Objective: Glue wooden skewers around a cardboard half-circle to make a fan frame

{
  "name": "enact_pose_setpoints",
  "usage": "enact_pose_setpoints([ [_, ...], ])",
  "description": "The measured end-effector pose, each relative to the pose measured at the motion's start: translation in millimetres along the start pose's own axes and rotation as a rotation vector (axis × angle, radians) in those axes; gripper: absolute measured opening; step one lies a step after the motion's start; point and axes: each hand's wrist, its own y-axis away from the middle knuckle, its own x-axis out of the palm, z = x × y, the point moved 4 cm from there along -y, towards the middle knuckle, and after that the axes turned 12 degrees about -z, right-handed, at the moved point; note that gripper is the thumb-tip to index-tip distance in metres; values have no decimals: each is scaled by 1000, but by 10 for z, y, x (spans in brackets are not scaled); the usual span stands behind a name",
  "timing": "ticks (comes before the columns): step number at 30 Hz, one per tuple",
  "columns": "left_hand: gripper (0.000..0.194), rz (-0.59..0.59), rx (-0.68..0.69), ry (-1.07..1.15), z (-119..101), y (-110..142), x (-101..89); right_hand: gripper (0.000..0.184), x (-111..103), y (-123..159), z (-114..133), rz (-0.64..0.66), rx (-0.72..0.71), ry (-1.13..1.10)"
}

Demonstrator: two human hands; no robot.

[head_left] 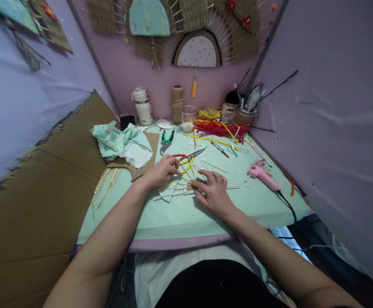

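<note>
My left hand (166,170) is closed in a pinch on one of the thin bamboo sticks (185,178). These sticks fan out from a small brown cardboard piece (189,186) low on the table. Over that piece, my right hand (214,191) lies with its fingers apart, the fingertips touching the cardboard and stick ends and partly covering them. Patterned light fabric (168,193) shows beneath the sticks on the left. Just beyond my hands lie scissors (195,154) with red handles and yellow-handled pliers (188,166), partly behind the sticks and my left fingers.
Crumpled fabric (122,143) rests on cardboard at left, near loose sticks (109,184). Green-handled pruners (166,141) lie behind. A pink glue gun (265,176) with a cable is at right. Twine (177,105), a plastic cup (189,117) and red pipe cleaners (218,128) line the back.
</note>
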Motion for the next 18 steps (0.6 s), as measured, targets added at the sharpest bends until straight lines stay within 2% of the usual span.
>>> enact_pose_setpoints([
  [5,38,23,-8,-11,-12,-3,5,24,0,-3,3,-4,-8,24],
  [18,33,10,-19,11,-2,-15,9,24,12,-16,6,2,-13,23],
])
